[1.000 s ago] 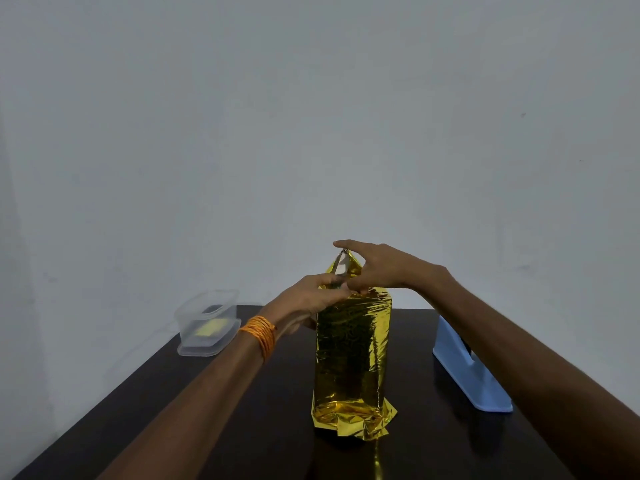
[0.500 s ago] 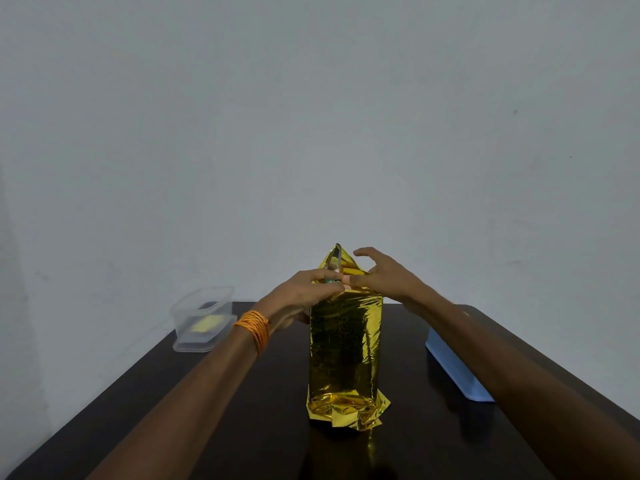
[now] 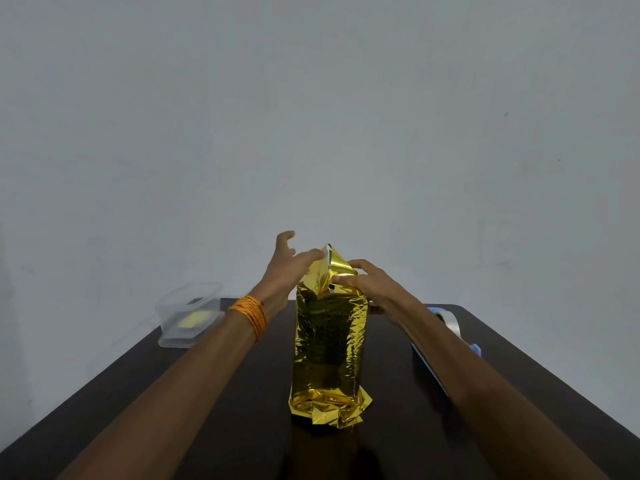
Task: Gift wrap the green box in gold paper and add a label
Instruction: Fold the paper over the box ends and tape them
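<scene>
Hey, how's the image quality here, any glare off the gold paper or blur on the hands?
In the head view, the gold paper glares at its top flap and crumpled base, darker mid-panel; the left hand looks slightly smeared, the right hand sharper; the dark table mirrors a faint gold sheen, its edges splayed by the wide lens.

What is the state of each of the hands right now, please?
Left hand: open, touching the gold paper at its top flap.
Right hand: on the top fold; pressing or pinching cannot be told.

Left hand, right hand — touching gold paper.
</scene>
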{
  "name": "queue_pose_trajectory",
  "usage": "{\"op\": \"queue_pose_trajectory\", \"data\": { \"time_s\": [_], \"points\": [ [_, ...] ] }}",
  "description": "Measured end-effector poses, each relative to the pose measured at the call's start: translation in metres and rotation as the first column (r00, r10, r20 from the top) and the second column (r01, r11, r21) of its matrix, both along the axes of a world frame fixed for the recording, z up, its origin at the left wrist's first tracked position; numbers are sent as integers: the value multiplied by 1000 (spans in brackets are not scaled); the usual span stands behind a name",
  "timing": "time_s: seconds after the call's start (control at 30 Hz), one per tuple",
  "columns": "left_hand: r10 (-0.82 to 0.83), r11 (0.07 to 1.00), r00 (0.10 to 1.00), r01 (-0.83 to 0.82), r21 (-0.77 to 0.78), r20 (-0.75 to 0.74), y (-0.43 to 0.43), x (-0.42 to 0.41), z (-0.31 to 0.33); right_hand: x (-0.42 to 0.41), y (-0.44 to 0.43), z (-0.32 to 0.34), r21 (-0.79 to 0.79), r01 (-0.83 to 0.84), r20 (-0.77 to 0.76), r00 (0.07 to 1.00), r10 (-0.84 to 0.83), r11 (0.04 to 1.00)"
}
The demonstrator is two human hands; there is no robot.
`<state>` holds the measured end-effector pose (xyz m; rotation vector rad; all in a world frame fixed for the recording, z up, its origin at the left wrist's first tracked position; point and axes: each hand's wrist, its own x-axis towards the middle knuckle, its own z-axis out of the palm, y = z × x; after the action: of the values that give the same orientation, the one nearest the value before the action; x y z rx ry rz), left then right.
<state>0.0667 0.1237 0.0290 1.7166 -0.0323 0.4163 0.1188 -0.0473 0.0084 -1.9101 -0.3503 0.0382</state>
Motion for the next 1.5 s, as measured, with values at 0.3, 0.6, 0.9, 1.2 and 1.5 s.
{"op": "queue_pose_trajectory", "data": {
  "time_s": [0.3, 0.6, 0.9, 1.2, 1.5],
  "points": [
    [-64, 993, 977, 42, -108, -204, -13, 4, -13, 1, 2, -2, 20, -7, -21, 1000, 7, 1000],
    [41, 999, 998, -40, 21, -51, -19, 2, 1, -3, 1, -1, -5, 9, -7, 1000, -9, 1000],
    [9, 990, 994, 7, 140, -113, -19, 6, -1, 0, 0, -2, -15, 7, 22, 1000, -7, 1000],
    [20, 1000, 978, -20, 1, -206, -8, 16, -3, -2, 2, -2, 12, -6, 27, 1000, 5, 1000],
    [-22, 1000, 974, 22, 0, -225, -10, 7, -4, 1, 2, -1, -19, -30, 69, 997, 31, 999]
  ]
}}
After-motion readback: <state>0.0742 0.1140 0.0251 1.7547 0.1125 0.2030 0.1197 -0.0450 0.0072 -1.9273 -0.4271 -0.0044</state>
